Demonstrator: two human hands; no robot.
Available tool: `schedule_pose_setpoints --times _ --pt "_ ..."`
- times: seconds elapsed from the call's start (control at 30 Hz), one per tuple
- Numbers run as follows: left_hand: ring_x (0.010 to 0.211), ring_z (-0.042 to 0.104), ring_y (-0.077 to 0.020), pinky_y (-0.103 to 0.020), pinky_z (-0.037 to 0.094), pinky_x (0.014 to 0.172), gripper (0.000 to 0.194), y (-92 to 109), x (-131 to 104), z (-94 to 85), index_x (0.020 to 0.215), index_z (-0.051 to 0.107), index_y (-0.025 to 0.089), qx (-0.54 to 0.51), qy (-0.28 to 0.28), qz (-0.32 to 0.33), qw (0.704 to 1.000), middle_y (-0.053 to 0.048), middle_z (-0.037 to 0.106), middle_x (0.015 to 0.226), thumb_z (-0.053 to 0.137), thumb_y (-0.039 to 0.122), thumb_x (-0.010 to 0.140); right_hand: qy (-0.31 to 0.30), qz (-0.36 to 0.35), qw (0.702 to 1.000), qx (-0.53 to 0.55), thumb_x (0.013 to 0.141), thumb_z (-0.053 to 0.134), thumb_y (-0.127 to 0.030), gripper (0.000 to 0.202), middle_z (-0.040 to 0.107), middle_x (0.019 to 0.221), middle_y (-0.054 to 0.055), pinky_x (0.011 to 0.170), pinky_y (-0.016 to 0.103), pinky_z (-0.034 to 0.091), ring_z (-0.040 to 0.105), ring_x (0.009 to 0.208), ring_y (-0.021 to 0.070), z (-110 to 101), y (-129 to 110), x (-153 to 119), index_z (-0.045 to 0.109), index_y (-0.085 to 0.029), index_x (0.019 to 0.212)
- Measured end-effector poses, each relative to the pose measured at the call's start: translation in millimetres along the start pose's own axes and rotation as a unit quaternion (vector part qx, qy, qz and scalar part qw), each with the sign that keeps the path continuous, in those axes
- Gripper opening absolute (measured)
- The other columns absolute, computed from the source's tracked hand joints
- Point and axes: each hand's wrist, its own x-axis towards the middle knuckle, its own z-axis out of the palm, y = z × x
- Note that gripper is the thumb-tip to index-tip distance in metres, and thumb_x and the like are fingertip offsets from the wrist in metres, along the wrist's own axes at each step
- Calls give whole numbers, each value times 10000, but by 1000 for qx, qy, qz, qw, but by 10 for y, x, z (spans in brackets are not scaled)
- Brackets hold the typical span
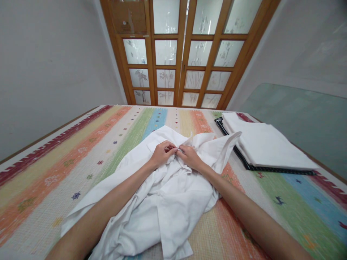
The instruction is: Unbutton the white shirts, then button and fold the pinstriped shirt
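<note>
A crumpled white cloth garment [179, 206] is spread over the striped, patterned tablecloth in front of me, its lower part reaching the bottom of the view. My left hand [163, 153] pinches the fabric near its upper middle. Right beside it, my right hand [189, 156] is closed on the same bunched fabric, and the fingertips of both hands nearly touch. Whatever small part lies between the fingertips is too small to make out. A loose flap of the garment sticks up to the right of my right hand.
Folded white cloth [271, 144] lies on a black folded item [244, 160] at the table's right side. The striped tablecloth [78, 162] covers the table. Beyond the far edge stand wood-framed glass doors [180, 68], with walls on both sides.
</note>
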Motion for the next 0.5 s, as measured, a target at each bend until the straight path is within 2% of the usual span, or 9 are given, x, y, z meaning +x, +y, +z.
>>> schedule_pose_setpoints --times 0.07,0.17,0.33,0.5 --pt "737 609 -152 -258 493 691 216 -17 21 -4 800 682 148 -11 -7 -12 1000 -50 668 791 638 358 776 -13 -3 1000 -11 872 445 -226 204 634 705 37 638 258 368 550 651 158 -4 -4 0 576 -172 725" --pt "715 613 -159 -278 491 693 270 -73 58 -16 766 688 134 -68 -24 -69 995 -55 686 763 681 401 720 -26 -10 999 -34 869 449 -219 182 647 732 48 649 260 367 569 686 167 -10 -16 -4 577 -168 751" --pt "616 577 -133 -255 462 589 316 -122 87 -38 724 690 127 -164 -32 -161 973 -38 680 713 762 414 615 -38 -10 997 -63 872 453 -234 173 656 761 53 665 262 374 585 726 176 -20 -42 -1 575 -172 767" --pt "535 539 -100 -228 443 531 329 -106 92 -20 667 644 132 -199 -6 -195 960 3 629 602 790 417 590 23 -9 1000 -18 857 508 -251 118 666 820 61 721 274 415 608 782 187 -14 -45 7 584 -168 821"
